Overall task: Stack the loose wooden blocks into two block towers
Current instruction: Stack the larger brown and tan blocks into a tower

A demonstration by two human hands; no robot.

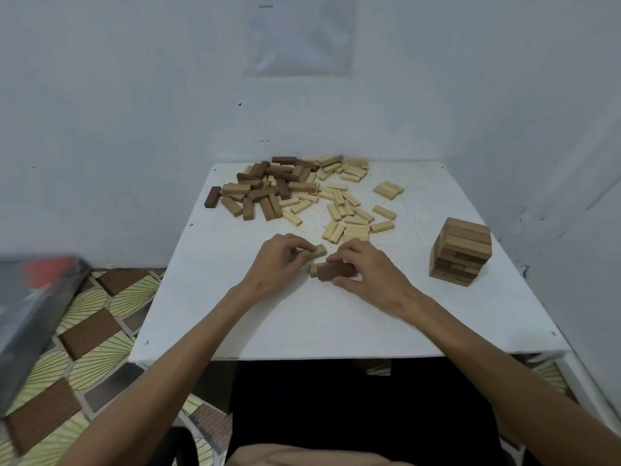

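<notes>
- Head view: the left hand [280, 262] pinches a pale block [320, 251]; the right hand [368, 269] grips a dark block [334, 272] just beside it, on the table [302, 317].
- Loose blocks [295, 190] lie beyond both hands; a block tower [462, 250] stands right of the right hand.

Loose blocks lie flat at the far end of the table [302, 317]: brown blocks [268, 186] heaped at left, pale blocks [342, 203] spread centre-right w/ a few strays apart. One tower [460, 255] of mid-brown blocks stands upright near the right edge, several layers, alternate layers crosswise, well apart from the heap. Nearer centre, the left hand [282, 260] pinches a pale block [319, 251]; just beside it the right hand [366, 267] grips a dark block [336, 271] lying flat vs. a second pale piece [313, 269].
</notes>
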